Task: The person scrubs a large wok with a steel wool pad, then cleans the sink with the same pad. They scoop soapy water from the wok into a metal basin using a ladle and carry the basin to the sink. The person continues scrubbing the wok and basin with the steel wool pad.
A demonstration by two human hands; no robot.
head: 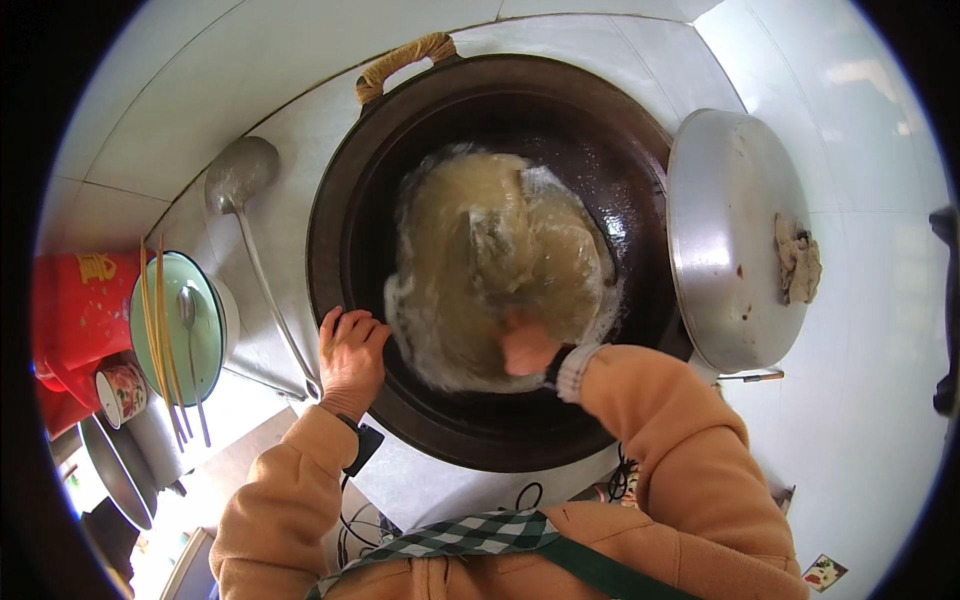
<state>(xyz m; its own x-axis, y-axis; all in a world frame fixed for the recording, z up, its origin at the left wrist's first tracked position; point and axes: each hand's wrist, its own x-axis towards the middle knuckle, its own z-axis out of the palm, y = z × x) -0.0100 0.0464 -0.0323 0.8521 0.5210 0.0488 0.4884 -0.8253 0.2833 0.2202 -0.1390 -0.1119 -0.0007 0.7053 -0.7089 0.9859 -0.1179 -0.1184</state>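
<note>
A large dark iron wok (pixel 337 217) with a rope-wrapped handle stands in front of me. Cloudy, swirling water (pixel 450 300) with foam at its edge fills the wok's bottom. My left hand (pixel 352 356) rests on the wok's near left rim, fingers over the edge. Low in the water is my right hand (pixel 527 346), blurred by motion; its fingers are partly hidden, and whether it grips anything cannot be told. Just beyond it, a blurred greyish shape (pixel 495 244) shows in the water.
A long-handled metal ladle (pixel 259 255) lies left of the wok. Farther left, chopsticks (pixel 159 330) and a spoon (pixel 187 307) rest across a green enamel bowl (pixel 214 281) near a floral cup (pixel 121 394). A large aluminium lid (pixel 720 247) leans at the wok's right.
</note>
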